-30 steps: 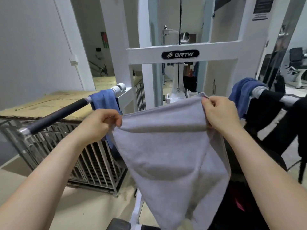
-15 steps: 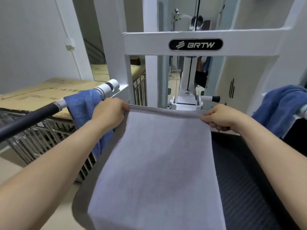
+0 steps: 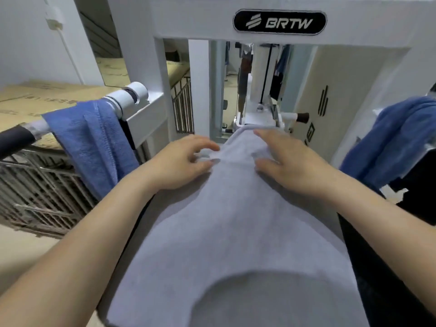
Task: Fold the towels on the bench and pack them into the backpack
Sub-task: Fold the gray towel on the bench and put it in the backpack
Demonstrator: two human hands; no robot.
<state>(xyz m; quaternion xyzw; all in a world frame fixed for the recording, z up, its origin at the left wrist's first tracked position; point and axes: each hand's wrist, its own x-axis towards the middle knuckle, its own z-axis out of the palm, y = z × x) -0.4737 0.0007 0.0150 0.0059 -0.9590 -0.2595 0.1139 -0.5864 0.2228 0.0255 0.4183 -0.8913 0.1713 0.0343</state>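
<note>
Pale grey towel [image 3: 236, 220] lies spread lengthwise, faintly creased.

Grey towel [image 3: 236, 232] spread flat lengthwise along black counter [image 3: 382, 279], far end slightly rumpled. Blue towel [image 3: 94, 147] draped at left, second blue towel [image 3: 396, 138] bunched at right, both off counter.

towel [image 3: 236, 220] laid along bench [image 3: 382, 267] | left hand [image 3: 181, 161], right hand [image 3: 290, 164] on its far end | second towel [image 3: 92, 142] over bar [image 3: 14, 140] on the left | third towel [image 3: 396, 138] right | frame [image 3: 141, 31] behind
</note>
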